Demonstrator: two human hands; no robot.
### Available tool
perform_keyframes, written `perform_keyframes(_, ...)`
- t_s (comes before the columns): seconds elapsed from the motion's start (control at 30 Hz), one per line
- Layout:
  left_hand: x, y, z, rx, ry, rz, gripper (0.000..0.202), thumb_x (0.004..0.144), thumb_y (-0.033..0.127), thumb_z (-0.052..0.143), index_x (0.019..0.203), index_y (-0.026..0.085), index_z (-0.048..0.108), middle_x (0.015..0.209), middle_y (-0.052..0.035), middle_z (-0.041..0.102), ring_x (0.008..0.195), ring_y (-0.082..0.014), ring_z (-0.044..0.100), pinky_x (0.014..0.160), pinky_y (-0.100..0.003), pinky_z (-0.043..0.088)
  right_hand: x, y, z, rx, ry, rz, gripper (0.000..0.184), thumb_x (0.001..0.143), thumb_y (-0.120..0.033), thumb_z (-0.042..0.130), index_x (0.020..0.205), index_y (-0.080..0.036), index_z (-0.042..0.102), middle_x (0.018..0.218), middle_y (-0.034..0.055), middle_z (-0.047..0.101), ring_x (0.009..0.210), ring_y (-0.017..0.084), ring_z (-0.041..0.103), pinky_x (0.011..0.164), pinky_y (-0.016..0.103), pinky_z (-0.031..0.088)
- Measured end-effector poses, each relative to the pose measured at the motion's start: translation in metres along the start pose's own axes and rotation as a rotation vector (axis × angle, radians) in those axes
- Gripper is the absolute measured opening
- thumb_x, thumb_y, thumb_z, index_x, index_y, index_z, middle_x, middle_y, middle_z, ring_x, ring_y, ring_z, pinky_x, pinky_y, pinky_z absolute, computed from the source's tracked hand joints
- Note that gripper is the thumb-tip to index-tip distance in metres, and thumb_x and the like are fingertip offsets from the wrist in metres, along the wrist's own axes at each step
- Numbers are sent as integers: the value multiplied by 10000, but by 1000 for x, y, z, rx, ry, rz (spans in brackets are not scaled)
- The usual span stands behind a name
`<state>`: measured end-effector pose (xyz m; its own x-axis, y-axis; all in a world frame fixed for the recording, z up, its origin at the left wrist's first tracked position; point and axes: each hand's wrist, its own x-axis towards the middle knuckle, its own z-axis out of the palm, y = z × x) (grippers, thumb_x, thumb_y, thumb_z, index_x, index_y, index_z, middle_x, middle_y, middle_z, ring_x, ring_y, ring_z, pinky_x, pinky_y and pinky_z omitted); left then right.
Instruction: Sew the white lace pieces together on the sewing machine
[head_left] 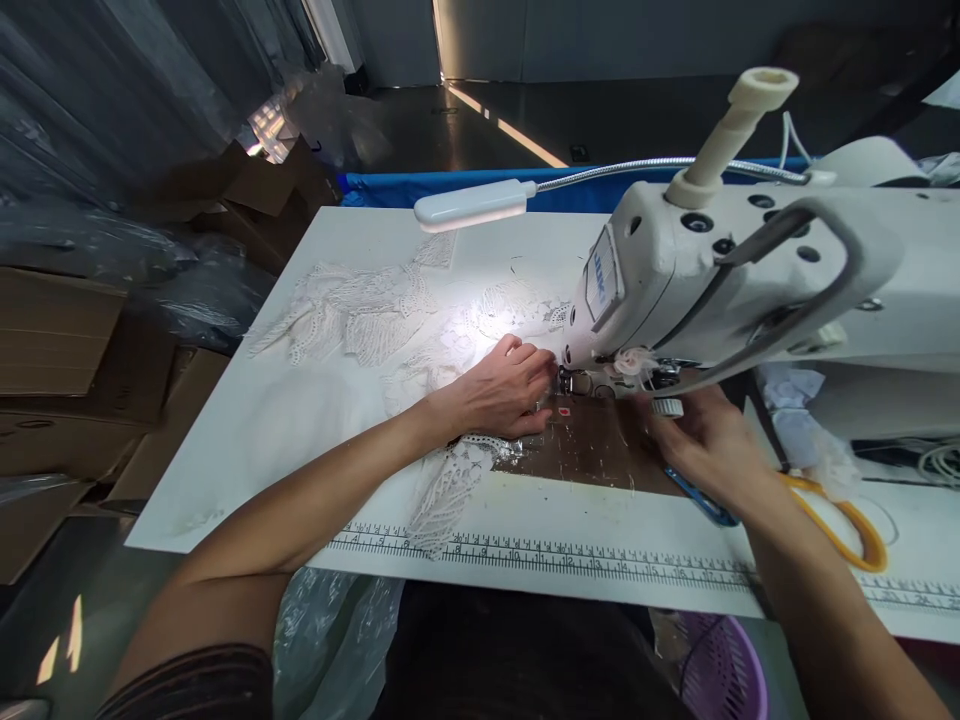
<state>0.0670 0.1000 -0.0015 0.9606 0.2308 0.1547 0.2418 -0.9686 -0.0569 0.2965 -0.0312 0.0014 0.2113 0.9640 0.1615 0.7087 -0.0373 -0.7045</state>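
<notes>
White lace fabric [446,490] lies across the left of the sewing table, one strip hanging toward the front edge. My left hand [504,390] rests over this lace beside the presser foot [568,382] of a white sewing machine [652,270]. Its fingers are curled and closed on the lace; their tips are partly hidden. On the right, my right hand [709,440] reaches in by the brown bed plate [600,445], its fingers mostly hidden behind the machine's lower parts. Blue thread snips [701,497] lie just below that hand.
A lamp [474,205] on a flexible neck lights the lace. Orange-handled scissors [862,535] lie at the right. A printed ruler [570,562] runs along the front edge. Cardboard boxes [67,340] stand at the left, and a purple basket [724,670] is below the table.
</notes>
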Motion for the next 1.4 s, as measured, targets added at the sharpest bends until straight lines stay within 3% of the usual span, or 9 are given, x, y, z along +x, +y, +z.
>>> perform_keyframes(0.13, 0, -3, 1, -114, 15, 15, 442, 966, 410, 381, 1163, 69, 582, 1230, -171, 562, 1183, -287, 485, 1078, -461, 281, -11, -7, -18, -118, 7, -65, 346, 909, -422, 482, 1086, -178, 651, 1075, 125, 662, 966, 259, 643, 848, 424, 525)
perform_keyframes(0.27, 0, -4, 1, -145, -46, -79, 568, 959, 523, 389, 1297, 82, 506, 1362, -176, 503, 1313, -318, 402, 1122, -496, 230, -34, 3, -23, -225, -88, -146, 359, 927, -413, 475, 1119, -167, 653, 1068, 126, 676, 993, 270, 651, 861, 419, 535)
perform_keyframes(0.43, -8, 18, -18, -27, -179, -327, 711, 932, 640, 366, 1301, 49, 506, 1443, -224, 418, 1235, -348, 458, 943, -438, 404, -61, 28, -16, -424, -87, -300, 489, 933, -478, 473, 1177, -90, 643, 1139, 200, 625, 1032, 320, 620, 862, 459, 536)
perform_keyframes(0.57, -15, 30, -49, 60, -316, -435, 648, 937, 622, 387, 1110, 46, 631, 1377, -234, 482, 979, -296, 572, 760, -367, 421, -66, 36, -7, -421, -27, -462, 368, 968, -367, 448, 1091, -101, 671, 1061, 175, 648, 977, 287, 625, 840, 442, 541)
perform_keyframes(0.67, -9, 16, -59, 89, -258, -358, 447, 991, 451, 403, 1062, 91, 658, 1220, -164, 600, 966, -255, 568, 790, -350, 389, -61, 32, -1, -394, -1, -483, 298, 978, -279, 418, 1035, -113, 658, 1033, 163, 649, 929, 249, 642, 807, 396, 550)
perform_keyframes(0.8, 3, -14, -44, -82, -170, -248, 284, 990, 241, 418, 1064, 134, 670, 1088, -100, 640, 925, -179, 578, 787, -304, 383, -58, 16, 3, -321, 27, -381, 266, 982, -317, 385, 958, -157, 595, 1055, 167, 636, 884, 235, 659, 728, 359, 552)
perform_keyframes(1.0, -1, -20, -21, -178, -162, -265, 262, 947, 336, 512, 997, 133, 669, 927, -77, 624, 724, -150, 552, 649, -286, 385, -62, -9, 6, -30, -89, -7, 268, 1006, -419, 297, 902, -238, 465, 565, -23, 599, 403, 154, 547, 450, 274, 450)
perform_keyframes(1.2, -17, -6, -24, -336, 56, -201, 171, 919, 226, 482, 832, 128, 592, 1014, -92, 615, 818, -145, 571, 743, -310, 458, -43, -30, 31, -424, -49, -252, 383, 1009, -383, 293, 1127, -193, 603, 935, 104, 709, 728, 233, 677, 546, 310, 456)
perform_keyframes(1.4, -25, 4, -23, -623, 185, -359, 81, 898, 203, 482, 921, 146, 535, 759, -22, 645, 665, -106, 589, 608, -245, 480, -23, -49, 56, -822, -57, -282, 439, 953, -193, 383, 1368, -91, 482, 1062, 207, 653, 748, 255, 654, 447, 295, 394)
